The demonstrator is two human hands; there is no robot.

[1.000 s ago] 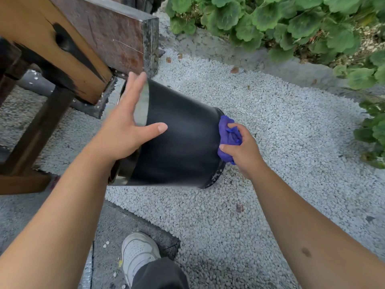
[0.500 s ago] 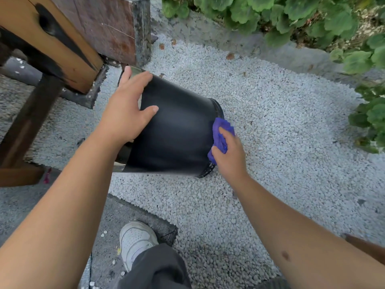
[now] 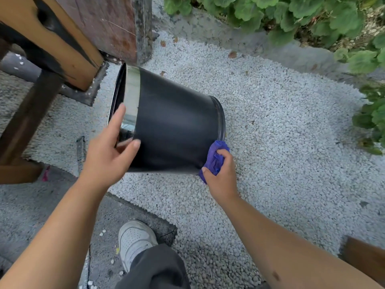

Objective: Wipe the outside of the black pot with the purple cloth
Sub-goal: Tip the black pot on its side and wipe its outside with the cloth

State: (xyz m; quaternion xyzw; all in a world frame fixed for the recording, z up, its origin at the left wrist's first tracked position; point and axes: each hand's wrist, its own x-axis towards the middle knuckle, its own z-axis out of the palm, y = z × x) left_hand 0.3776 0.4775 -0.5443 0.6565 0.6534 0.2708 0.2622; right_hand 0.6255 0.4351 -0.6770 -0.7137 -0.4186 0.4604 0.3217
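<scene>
Purple cloth (image 3: 214,158): bunched in right hand (image 3: 221,176), pressed on pot's lower edge near its base.
Left hand (image 3: 107,157): fingers straight, steadying silver rim.
Black pot (image 3: 175,130): tipped sideways over white gravel (image 3: 281,142).
Technique: firm strokes, turning pot gradually.
Count: one cloth, one pot, two hands.

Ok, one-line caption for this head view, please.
Left hand steadies the tipped black pot at its rim while the right hand presses a purple cloth near its base, over white gravel.
</scene>
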